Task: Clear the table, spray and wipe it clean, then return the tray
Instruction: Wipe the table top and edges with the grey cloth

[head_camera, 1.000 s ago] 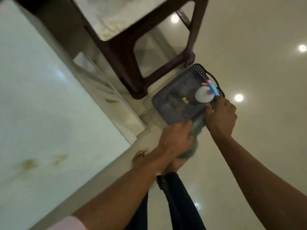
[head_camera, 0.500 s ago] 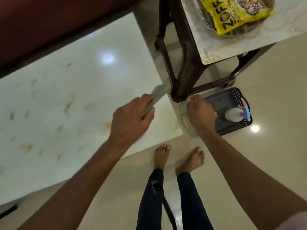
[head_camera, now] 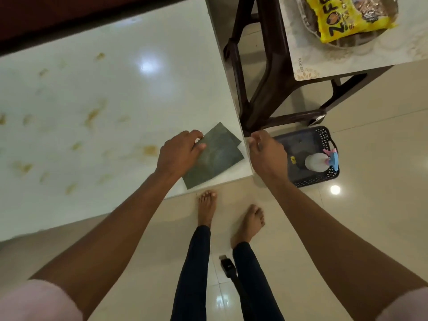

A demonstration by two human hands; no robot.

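Left hand (head_camera: 179, 154) pinches the cloth (head_camera: 214, 156) edge; soft, light, flat on tabletop (head_camera: 104, 93). Right hand (head_camera: 266, 154) loosely curled, empty.

Yellow packet (head_camera: 347, 18) reads "ZOFF"; stool top (head_camera: 347, 59) reads, perhaps, "KUBER".

Warm, dim indoor light is falling from overhead, and ceiling lamps are glaring as round white spots on the glossy pale marble worktop (head_camera: 92, 93) and on the shiny beige tiled floor (head_camera: 382, 205) beside the dark perforated plastic basket (head_camera: 324, 179). Shadows are staying soft and faint, gathering mostly under the dark brown wooden stool (head_camera: 261, 89). The wide-angle lens is bending straight edges and stretching the forearms towards the bottom corners, where the pink sleeves are going soft, while the yellow printed snack packet (head_camera: 347, 17) is reading fairly sharp.
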